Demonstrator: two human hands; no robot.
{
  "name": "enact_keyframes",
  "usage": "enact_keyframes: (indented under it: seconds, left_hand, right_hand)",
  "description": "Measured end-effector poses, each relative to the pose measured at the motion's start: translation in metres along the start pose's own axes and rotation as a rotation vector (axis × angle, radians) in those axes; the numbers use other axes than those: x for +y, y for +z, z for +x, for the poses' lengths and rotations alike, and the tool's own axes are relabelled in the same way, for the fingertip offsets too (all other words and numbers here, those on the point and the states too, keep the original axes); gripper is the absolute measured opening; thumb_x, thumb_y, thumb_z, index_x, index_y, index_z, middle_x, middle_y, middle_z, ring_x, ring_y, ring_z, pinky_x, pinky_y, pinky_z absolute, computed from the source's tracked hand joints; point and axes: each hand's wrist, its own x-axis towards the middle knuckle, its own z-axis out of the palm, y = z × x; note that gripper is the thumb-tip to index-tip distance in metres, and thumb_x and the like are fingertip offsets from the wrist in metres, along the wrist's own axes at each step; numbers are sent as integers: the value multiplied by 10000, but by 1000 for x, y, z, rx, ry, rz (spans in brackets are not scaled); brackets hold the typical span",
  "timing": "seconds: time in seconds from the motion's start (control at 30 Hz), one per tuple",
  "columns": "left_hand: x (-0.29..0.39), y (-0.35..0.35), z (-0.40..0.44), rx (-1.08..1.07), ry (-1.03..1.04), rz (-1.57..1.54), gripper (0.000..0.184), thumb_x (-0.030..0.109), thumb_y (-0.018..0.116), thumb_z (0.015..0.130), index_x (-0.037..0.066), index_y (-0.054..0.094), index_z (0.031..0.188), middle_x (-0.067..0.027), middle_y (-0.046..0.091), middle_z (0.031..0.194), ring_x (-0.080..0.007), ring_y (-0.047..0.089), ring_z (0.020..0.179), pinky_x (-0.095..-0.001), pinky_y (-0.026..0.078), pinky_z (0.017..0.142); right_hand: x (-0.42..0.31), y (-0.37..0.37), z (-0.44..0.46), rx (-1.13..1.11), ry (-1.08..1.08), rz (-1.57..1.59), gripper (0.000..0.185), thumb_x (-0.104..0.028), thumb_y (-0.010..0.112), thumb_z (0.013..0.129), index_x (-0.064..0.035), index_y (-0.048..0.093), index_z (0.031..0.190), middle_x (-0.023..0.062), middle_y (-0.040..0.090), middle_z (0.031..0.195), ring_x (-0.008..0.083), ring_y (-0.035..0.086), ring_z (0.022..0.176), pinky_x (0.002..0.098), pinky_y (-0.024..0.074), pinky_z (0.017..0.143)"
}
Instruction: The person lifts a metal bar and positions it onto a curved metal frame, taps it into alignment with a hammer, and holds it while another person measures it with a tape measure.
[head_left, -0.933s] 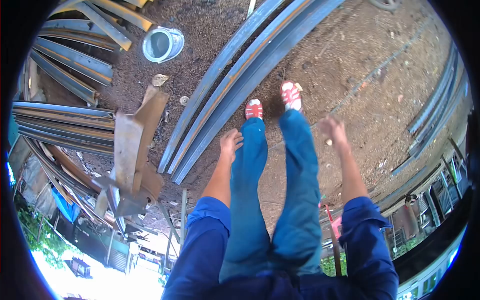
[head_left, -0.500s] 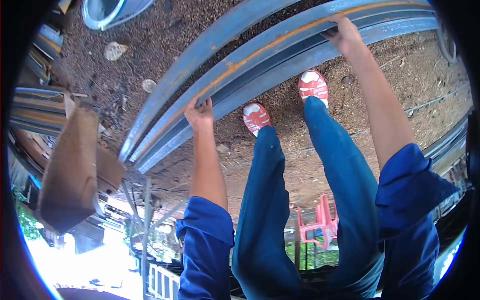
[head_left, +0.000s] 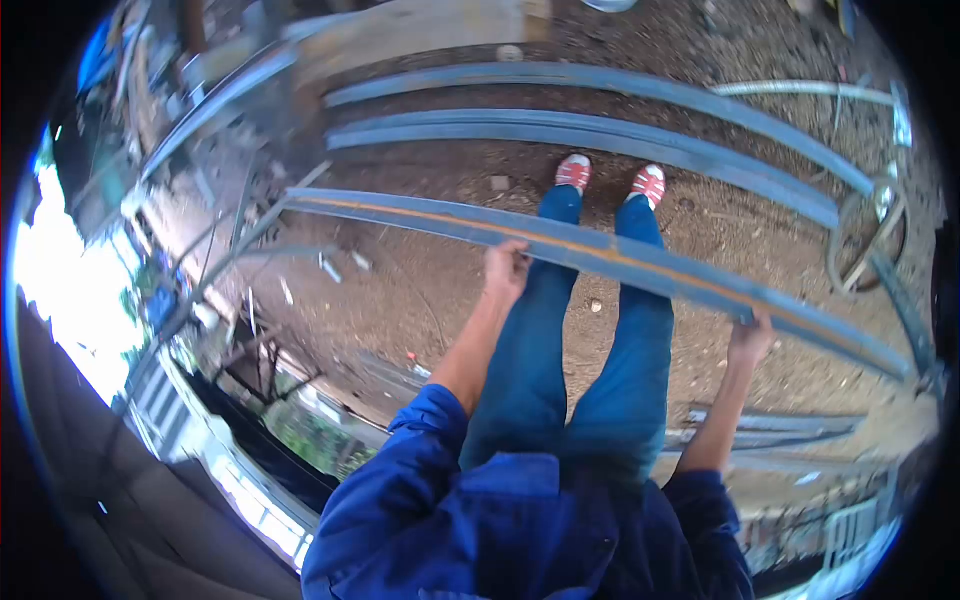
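Holds metal beam [head_left: 604,252] crosswise before legs [head_left: 530,350]
Grips its near side with left hand [head_left: 506,270] and right hand [head_left: 752,338] well apart, reaching forward.

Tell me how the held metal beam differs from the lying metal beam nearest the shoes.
The held metal beam is raised, gripped by the left hand and right hand; the lying metal beam rests on the ground just past the shoes, with no hand on it. The held metal beam shows an orange-brown stripe along it; the lying metal beam shows no such stripe. Both are long, narrow and blue-grey.
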Motion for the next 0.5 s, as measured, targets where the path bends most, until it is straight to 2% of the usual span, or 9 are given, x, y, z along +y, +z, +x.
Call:
enact_keyframes:
  seconds: [0.1, 0.2, 0.23, 0.3, 0.33, 0.4, 0.43, 0.47, 0.5]
  left_hand:
    - [34, -6, -178, -167, 22, 81, 440, 131, 680, 785, 102, 505, 1187, -79, 568, 1138, -225, 549, 1048, -437, 452, 894]
    - [79, -70, -270, -827, -107, -356, 874, 603, 613, 771, 162, 268, 1442, -154, 364, 1428, -327, 364, 1305, -537, 289, 1067]
    - [91, -90, -268, -643, 15, -635, 902, 660, 577, 753, 158, 273, 1438, -161, 357, 1432, -335, 359, 1308, -548, 278, 1070]
    - [134, -76, -264, -320, 327, -695, 887, 758, 477, 742, 128, 415, 1363, -161, 465, 1337, -343, 452, 1208, -527, 365, 1002]
    - [140, -84, -235, -552, 321, -853, 835, 760, 474, 744, 115, 497, 1275, -139, 524, 1218, -323, 489, 1123, -505, 407, 932]
    - [145, -116, -187, -786, 314, -938, 917, 821, 481, 684, 67, 572, 1197, -136, 639, 1092, -313, 602, 936, -482, 422, 908]
    - [163, -102, -205, -444, 392, -939, 792, 798, 528, 677, 98, 580, 1043, -96, 596, 956, -284, 585, 863, -448, 456, 816]
    - [188, -94, -221, -98, 434, -920, 682, 774, 576, 670, 129, 589, 890, -57, 553, 821, -254, 569, 789, -414, 490, 724]
    - [188, -123, -182, -142, 275, -973, 619, 696, 679, 652, 138, 553, 889, -56, 566, 823, -252, 574, 724, -397, 503, 734]
  right_hand:
    - [-89, -73, -113, -145, -86, -139, 590, -329, 629, 806, -52, 471, 1302, 108, 518, 1275, 263, 454, 1198, 461, 311, 1021]
    - [-138, -71, -219, -634, -173, 311, 852, -524, 594, 778, -70, 289, 1432, 181, 384, 1416, 361, 314, 1332, 509, 159, 1120]
    - [-140, -21, -266, -293, -283, 411, 854, -510, 603, 765, -6, 302, 1385, 183, 502, 1243, 347, 440, 1186, 471, 283, 1043]
    - [-138, -53, -221, -776, -460, 383, 694, -442, 641, 742, 56, 426, 1174, 131, 512, 977, 269, 483, 934, 414, 365, 893]
    - [-133, -41, -219, -968, -297, 624, 523, -379, 659, 729, 37, 443, 962, 86, 420, 833, 214, 409, 781, 385, 361, 782]
    - [-128, -73, -184, -644, -240, 355, 457, -357, 673, 723, -3, 464, 922, 99, 468, 874, 222, 451, 822, 397, 377, 826]
    - [-119, -43, -189, 90, -357, 291, 456, -334, 665, 738, -30, 498, 1034, 110, 514, 961, 240, 484, 910, 447, 382, 898]
    - [-107, -21, -201, 112, -328, 176, 492, -353, 617, 773, -27, 480, 1115, 131, 485, 1095, 265, 490, 972, 461, 387, 910]
    - [-97, -16, -222, 155, -301, 44, 533, -373, 569, 807, -25, 462, 1197, 153, 455, 1228, 290, 497, 1035, 475, 393, 922]
